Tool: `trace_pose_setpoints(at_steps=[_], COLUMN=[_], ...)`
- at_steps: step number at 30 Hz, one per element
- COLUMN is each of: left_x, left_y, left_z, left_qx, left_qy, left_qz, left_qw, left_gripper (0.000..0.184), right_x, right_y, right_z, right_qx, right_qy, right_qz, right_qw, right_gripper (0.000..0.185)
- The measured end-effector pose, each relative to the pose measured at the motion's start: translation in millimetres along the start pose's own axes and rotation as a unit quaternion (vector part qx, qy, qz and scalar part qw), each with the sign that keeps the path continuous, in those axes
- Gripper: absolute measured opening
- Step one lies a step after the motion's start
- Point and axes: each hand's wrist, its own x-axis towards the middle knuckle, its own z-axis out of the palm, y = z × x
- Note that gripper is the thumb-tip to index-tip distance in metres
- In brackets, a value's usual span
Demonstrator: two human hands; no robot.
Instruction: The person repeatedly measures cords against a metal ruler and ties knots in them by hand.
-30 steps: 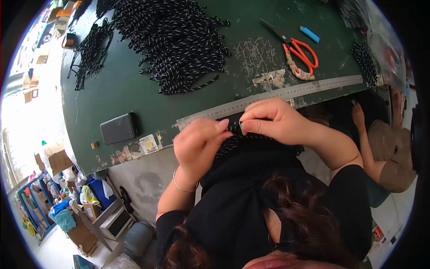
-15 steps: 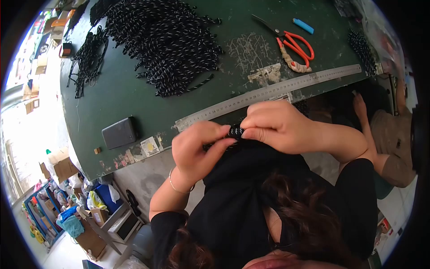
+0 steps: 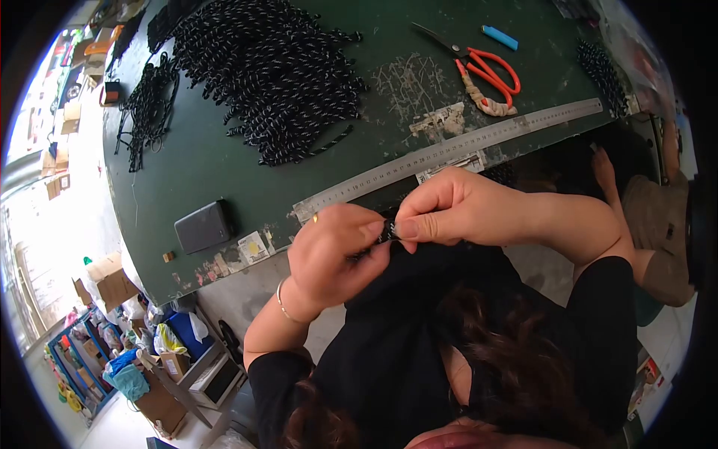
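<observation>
A short piece of black cord with white flecks (image 3: 388, 230) is pinched between my two hands, just off the front edge of the table. My left hand (image 3: 333, 251) closes around it from the left, fingers curled. From the right, my right hand (image 3: 445, 213) grips it between thumb and forefinger, the fingertips nearly meeting the left ones. Most of the cord is hidden by my fingers. Beyond the hands a long steel ruler (image 3: 449, 155) lies slantwise along the table edge.
On the green table (image 3: 202, 179) lies a large pile of flecked cords (image 3: 273, 86). Scissors with orange handles (image 3: 490, 75), a blue lighter (image 3: 499, 37), cut thread scraps (image 3: 410, 84) and a dark grey box (image 3: 202, 227) are there too. Another person (image 3: 651, 232) sits at the right.
Both hands still hold the cord. My right thumb has moved left over it, covering more of it, and my left fingers are curled more tightly.
</observation>
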Motion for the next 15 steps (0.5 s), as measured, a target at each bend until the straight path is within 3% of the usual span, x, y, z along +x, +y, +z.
trace_pose_setpoints(at_steps=[1,2,3,4,5,6,8,10,13,15], left_x=[0.1,-0.3,-0.7,-1.3,-2.7,-5.0,-7.0,-6.3,-6.2,-7.1], left_y=[2.1,6.0,9.6,11.5,9.9,5.9,-0.9,-1.0,-1.0,-1.3], left_z=[0.6,2.0,3.4,3.9,4.5,6.1,8.6,8.0,7.3,7.1], left_qx=[-0.001,-0.145,-0.283,-0.411,-0.410,-0.417,-0.429,-0.433,-0.442,-0.442], left_qy=[-0.001,0.014,0.029,0.044,0.044,0.048,0.056,0.053,0.048,0.043], left_qz=[0.001,-0.118,-0.235,-0.343,-0.344,-0.313,-0.247,-0.257,-0.277,-0.291], left_qw=[1.000,0.982,0.929,0.844,0.843,0.852,0.867,0.862,0.852,0.848], left_gripper=[0.021,0.020,0.020,0.020,0.020,0.020,0.020,0.020,0.018,0.018], right_x=[0.2,-0.9,-1.9,-2.8,-3.5,-4.3,-5.6,-5.9,-5.5,-5.4], right_y=[3.3,3.0,1.4,-0.3,-1.4,-2.1,-4.2,-4.2,-3.5,-8.0], right_z=[0.4,0.3,0.1,0.2,0.3,0.2,-1.6,-1.6,0.1,-1.3], right_qx=[-0.028,-0.027,-0.143,-0.256,-0.364,-0.363,-0.256,-0.199,0.024,0.020], right_qy=[0.008,0.009,0.034,0.058,0.083,0.084,0.090,0.091,0.056,0.046], right_qz=[-0.076,-0.077,-0.130,-0.181,-0.229,-0.229,-0.183,-0.159,-0.034,-0.013], right_qw=[0.997,0.997,0.981,0.948,0.899,0.899,0.945,0.963,0.998,0.999], right_gripper=[0.013,0.013,0.013,0.013,0.013,0.013,0.013,0.014,0.012,0.012])
